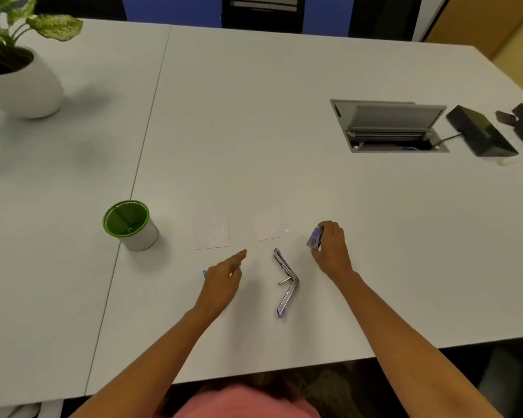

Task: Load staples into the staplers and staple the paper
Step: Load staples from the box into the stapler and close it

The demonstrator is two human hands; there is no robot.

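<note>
A purple stapler (285, 282) lies swung wide open on the white table (254, 131), between my two hands. My right hand (332, 248) grips a small purple staple box (314, 238) just right of the stapler's far end. My left hand (224, 277) hovers left of the stapler with its fingers stretched forward, holding nothing. A sliver of a blue object (204, 273), perhaps a second stapler, peeks out from behind that hand. Two small white paper sheets (212, 231) (271, 227) lie side by side just beyond my hands.
A green-rimmed white cup (130, 226) stands left of the papers. A potted plant (15, 64) sits at the far left. An open cable hatch (390, 126) and a black device (480, 131) are at the far right. The table's front edge runs close to my body.
</note>
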